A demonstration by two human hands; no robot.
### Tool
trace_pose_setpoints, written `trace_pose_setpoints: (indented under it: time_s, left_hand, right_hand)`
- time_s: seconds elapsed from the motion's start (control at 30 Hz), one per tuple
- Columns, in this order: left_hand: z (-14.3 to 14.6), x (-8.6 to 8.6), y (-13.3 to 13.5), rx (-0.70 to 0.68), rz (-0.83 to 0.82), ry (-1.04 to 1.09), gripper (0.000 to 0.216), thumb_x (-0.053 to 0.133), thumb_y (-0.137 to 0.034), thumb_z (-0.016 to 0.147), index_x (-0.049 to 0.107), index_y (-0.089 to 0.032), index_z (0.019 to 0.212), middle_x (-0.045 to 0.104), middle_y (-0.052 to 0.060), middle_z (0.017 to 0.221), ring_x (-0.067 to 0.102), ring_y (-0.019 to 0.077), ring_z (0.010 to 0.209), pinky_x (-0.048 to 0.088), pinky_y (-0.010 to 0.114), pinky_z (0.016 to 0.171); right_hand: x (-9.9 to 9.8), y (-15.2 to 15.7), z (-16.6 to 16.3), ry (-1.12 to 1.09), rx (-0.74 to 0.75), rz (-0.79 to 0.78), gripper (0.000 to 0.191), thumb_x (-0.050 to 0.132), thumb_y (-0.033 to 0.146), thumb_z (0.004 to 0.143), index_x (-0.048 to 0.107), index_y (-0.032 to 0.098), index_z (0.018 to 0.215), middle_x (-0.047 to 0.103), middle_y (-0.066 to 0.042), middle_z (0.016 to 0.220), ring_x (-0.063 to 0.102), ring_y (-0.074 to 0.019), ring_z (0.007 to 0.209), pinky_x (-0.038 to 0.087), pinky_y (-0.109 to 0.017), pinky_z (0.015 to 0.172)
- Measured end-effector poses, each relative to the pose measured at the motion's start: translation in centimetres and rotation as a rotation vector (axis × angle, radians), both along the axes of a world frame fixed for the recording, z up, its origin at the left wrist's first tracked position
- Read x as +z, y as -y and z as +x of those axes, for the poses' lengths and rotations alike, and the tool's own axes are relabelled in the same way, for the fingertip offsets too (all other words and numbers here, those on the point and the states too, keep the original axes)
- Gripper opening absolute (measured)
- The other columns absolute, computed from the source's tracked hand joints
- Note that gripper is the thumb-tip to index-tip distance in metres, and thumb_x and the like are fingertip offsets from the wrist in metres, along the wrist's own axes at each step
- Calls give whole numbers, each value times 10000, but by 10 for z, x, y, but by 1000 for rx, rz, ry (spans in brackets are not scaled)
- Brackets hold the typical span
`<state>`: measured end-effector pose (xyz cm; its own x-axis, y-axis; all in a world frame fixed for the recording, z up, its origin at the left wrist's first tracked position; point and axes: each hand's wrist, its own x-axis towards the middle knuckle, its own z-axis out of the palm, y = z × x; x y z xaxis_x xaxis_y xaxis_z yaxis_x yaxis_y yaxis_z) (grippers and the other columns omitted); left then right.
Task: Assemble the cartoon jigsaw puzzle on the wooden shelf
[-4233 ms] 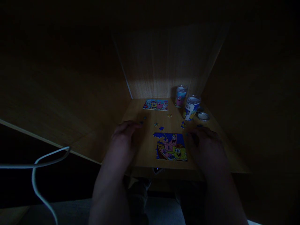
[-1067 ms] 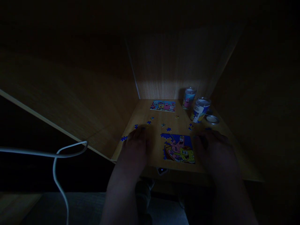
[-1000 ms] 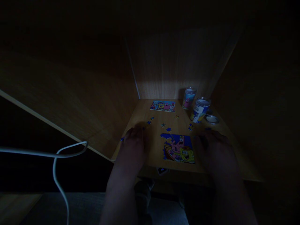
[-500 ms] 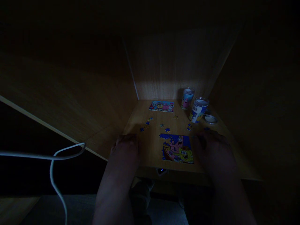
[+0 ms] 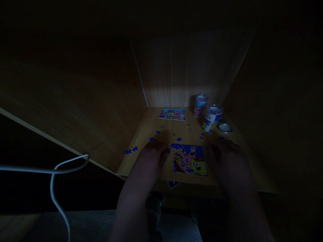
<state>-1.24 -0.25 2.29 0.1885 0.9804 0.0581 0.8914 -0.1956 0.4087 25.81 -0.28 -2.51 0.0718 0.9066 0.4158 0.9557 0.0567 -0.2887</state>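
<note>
1. The left hand [image 5: 152, 156] has come across from the far left of the board, where it was half a second ago, to just beside the left edge of the partly built puzzle [image 5: 191, 164].
2. Its thumb and fingers are pinched on a small piece [image 5: 168, 150]; the dimness hides its print.
3. That move has uncovered two blue pieces [image 5: 132, 150], which now lie in plain sight to the left of this hand; the hand hid them half a second ago.
4. The right hand [image 5: 228, 158] has stayed at the puzzle's right side, fingers curled. A tiny teal speck shows by its fingertips, but I cannot tell whether it is gripped.
5. The puzzle lies flat between both hands, its upper-left part notched and unfilled, just as before.
6. Beyond the left hand's fingertips, a blue loose piece [image 5: 179, 139] lies just past the puzzle's top edge, unmoved.
7. Farther beyond both hands, the picture panel [image 5: 173, 114] lies flat, unchanged.
8. Past the right hand, the rear can [image 5: 201, 106], front can [image 5: 212, 118] and round lid [image 5: 225, 128] also keep their places.
</note>
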Motion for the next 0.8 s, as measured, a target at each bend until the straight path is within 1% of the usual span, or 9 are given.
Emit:
trace_pose_setpoints:
  time_s: [0.1, 0.23, 0.33, 0.43, 0.63, 0.7, 0.8]
  left_hand:
    - [-3, -1, -2, -11, 3, 63, 234, 645, -198, 1061, 817, -200, 1220, 802, 118, 1303, 758, 314, 1220, 585, 484, 1109]
    - [-4, -5, -3, -27, 10, 91, 256, 637, -244, 1074, 811, -218, 1261, 799, 114, 1322, 760, 310, 1215, 589, 481, 1104]
    - [-4, -6, -4, -47, 1, 130, 235, 623, -230, 1073, 814, -237, 1210, 816, 90, 1270, 766, 287, 1185, 591, 452, 1080]
    - [-6, -7, -6, -33, 3, 171, 185, 648, -211, 1045, 805, -237, 1140, 826, 74, 1208, 774, 270, 1143, 597, 418, 1038]
    - [-11, -4, -4, -61, -16, 185, 211, 622, -208, 1048, 793, -240, 1167, 818, 74, 1229, 764, 256, 1152, 577, 403, 1022]
    - [-10, -1, -2, -36, -28, 144, 180, 631, -210, 1038, 796, -231, 1108, 821, 77, 1177, 767, 262, 1112, 577, 402, 987]
    - [-5, 4, -1, 53, -31, 29, 155, 656, -269, 1035, 773, -213, 951, 813, 96, 1066, 769, 283, 993, 576, 415, 899]
  right_hand:
    - [1, 0, 0, -3, 3, -5, 230, 583, 351, 1052, 766, 215, 1076, 777, -152, 1173, 699, -345, 1100, 541, -491, 975]
    - [0, -1, 0, -7, 6, -16, 251, 561, 365, 1069, 764, 218, 1082, 772, -155, 1189, 698, -341, 1096, 536, -495, 990]
    - [-1, -1, 1, -19, 9, -13, 239, 563, 357, 1071, 762, 225, 1082, 772, -145, 1196, 696, -339, 1116, 529, -499, 1011]
    - [-1, -1, 1, -24, 18, -3, 215, 582, 353, 1064, 758, 229, 1058, 776, -135, 1172, 695, -342, 1127, 527, -496, 1008]
    - [-1, -2, 2, 5, 21, 8, 220, 571, 351, 1065, 751, 226, 1041, 773, -132, 1126, 698, -323, 1042, 530, -472, 950]
    - [-1, -2, 2, 4, 27, 7, 220, 571, 348, 1063, 752, 226, 1038, 773, -134, 1133, 697, -321, 1053, 529, -469, 951]
    - [0, -1, 1, -6, 13, -3, 217, 574, 349, 1057, 755, 229, 1059, 776, -132, 1143, 696, -328, 1070, 531, -472, 944]
